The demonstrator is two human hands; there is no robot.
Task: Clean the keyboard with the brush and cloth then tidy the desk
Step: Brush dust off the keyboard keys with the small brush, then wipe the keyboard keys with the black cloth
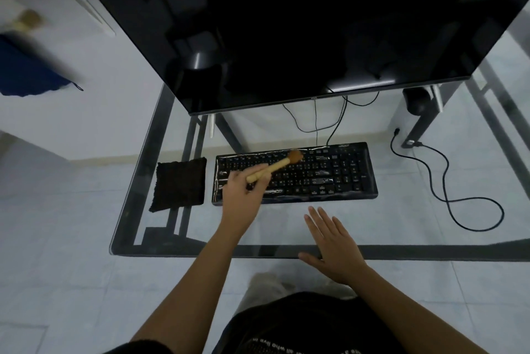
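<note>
Wooden brush [274,167] gripped in left hand [243,184], bristles on the keyboard [295,173] top row for sweeping; right hand [332,242] open, flat just below; cloth [180,184] waits left.

Dim, cool, even light with soft shadows. The dark monitor [286,24] mirrors faint shapes and a bright glare streak near its lower edge. The top-left corner is smeared with blur; wide-angle distortion bends the worktop [200,250] edges.

Left hand [243,190] closed in a grip, arm extended, right hand [332,242] flat, fingers spread
</note>
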